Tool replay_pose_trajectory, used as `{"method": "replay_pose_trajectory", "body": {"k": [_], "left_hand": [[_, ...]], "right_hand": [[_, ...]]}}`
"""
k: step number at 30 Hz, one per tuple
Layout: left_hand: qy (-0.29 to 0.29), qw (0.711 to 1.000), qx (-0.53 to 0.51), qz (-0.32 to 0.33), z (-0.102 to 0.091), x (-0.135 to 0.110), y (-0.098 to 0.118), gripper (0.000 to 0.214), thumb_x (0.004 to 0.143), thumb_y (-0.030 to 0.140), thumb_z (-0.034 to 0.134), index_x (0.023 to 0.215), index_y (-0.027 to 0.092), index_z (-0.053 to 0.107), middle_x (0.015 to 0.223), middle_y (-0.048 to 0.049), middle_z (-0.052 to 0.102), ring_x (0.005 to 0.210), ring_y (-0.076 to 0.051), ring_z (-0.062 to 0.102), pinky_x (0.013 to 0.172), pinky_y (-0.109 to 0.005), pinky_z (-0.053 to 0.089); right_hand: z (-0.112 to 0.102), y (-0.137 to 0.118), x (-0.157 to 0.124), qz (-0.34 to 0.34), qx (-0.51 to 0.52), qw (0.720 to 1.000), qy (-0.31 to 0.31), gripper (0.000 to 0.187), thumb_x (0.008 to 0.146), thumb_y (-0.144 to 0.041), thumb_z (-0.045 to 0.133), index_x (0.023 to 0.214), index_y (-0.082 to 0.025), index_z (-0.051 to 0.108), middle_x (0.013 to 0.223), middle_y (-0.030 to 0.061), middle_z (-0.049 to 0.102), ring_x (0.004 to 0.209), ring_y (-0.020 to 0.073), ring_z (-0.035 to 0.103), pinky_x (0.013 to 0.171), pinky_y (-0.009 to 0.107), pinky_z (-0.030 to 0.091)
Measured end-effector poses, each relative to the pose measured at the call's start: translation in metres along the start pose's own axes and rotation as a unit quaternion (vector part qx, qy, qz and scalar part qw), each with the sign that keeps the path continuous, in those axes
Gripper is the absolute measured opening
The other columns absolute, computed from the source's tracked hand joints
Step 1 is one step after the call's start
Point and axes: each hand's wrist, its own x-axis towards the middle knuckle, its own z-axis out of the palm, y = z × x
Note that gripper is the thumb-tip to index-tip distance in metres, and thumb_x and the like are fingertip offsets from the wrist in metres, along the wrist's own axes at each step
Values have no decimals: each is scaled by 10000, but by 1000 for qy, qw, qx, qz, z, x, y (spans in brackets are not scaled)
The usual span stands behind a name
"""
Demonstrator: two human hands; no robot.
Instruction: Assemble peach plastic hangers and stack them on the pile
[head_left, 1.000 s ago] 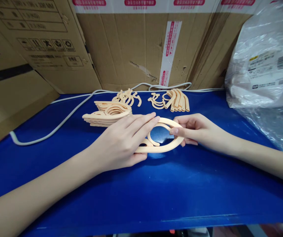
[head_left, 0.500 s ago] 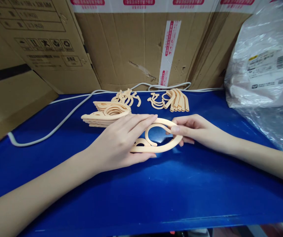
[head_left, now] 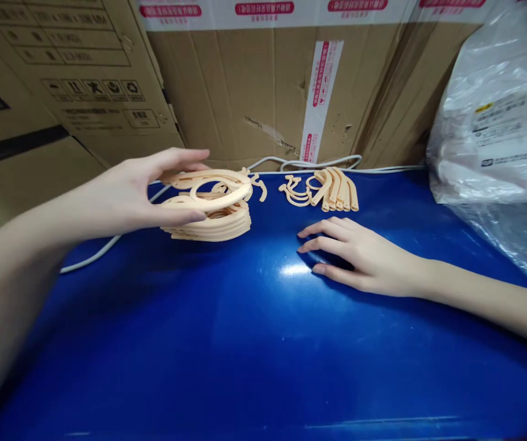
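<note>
My left hand [head_left: 128,191] grips a beige folded plastic hanger [head_left: 231,197] by its left end, thumb on the near side and fingers over the far side. This hanger is right over a stack of similar folded hangers [head_left: 212,234]; whether it touches the top one I cannot tell. My right hand [head_left: 364,254] rests low over the blue table, holding nothing, its fingers apart and pointing left. Just beyond it lie several curved beige hanger arms [head_left: 337,191], with thin hook pieces [head_left: 296,195] beside them. More small hook pieces [head_left: 258,184] lie partly hidden behind the stack.
Cardboard boxes [head_left: 245,79] wall off the back and left of the blue table [head_left: 254,343]. A white cable [head_left: 102,252] runs along the back and left side. Clear plastic-wrapped white goods [head_left: 497,141] stand at the back right.
My left hand has carried the folded hanger from the middle to the left, over the stack. My right hand has let go of it and opened above the table.
</note>
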Motion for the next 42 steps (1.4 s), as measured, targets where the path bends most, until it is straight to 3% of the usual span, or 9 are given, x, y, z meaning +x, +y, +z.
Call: {"method": "replay_pose_trajectory", "body": {"k": [5, 10, 16, 34, 42], "left_hand": [[-67, 997, -21, -25, 2, 4, -20, 733, 799, 533, 616, 1447, 273, 391, 1427, -14, 513, 1253, -251, 504, 1074, -444, 393], [-90, 995, -33, -30, 6, 8, -23, 783, 734, 572, 654, 1435, 326, 409, 1418, 14, 517, 1270, -270, 505, 1045, -387, 427], [-108, 991, -38, -71, 10, 12, -24, 840, 685, 619, 665, 1436, 355, 399, 1371, 8, 573, 1219, -275, 556, 1059, -436, 412], [-114, 990, -65, -57, 17, 14, -26, 836, 697, 595, 661, 1449, 370, 374, 1398, 15, 544, 1254, -261, 533, 1072, -398, 408], [-118, 990, -53, -58, 17, 14, -19, 792, 745, 581, 633, 1456, 371, 358, 1450, -11, 491, 1287, -285, 491, 1096, -445, 368]], "right_hand": [[2, 2, -1, -5, 0, 1000, 1, 291, 962, -345, 489, 1183, -191, 600, 1294, 117, 561, 1134, 231, 537, 974, 409, 419], [3, 3, 0, -3, 12, 1000, 7, 289, 964, -351, 486, 1175, -191, 598, 1283, 109, 563, 1134, 225, 531, 973, 400, 418], [3, 5, -1, -3, 14, 1000, 8, 294, 964, -357, 484, 1173, -185, 600, 1275, 107, 564, 1116, 220, 533, 964, 393, 419], [5, 6, -1, 3, 18, 1000, 16, 290, 957, -357, 494, 1152, -178, 613, 1250, 109, 577, 1107, 219, 533, 964, 388, 422], [4, 6, -1, 3, 22, 1000, 18, 285, 954, -361, 496, 1152, -190, 608, 1248, 114, 579, 1112, 233, 538, 968, 410, 428]]}}
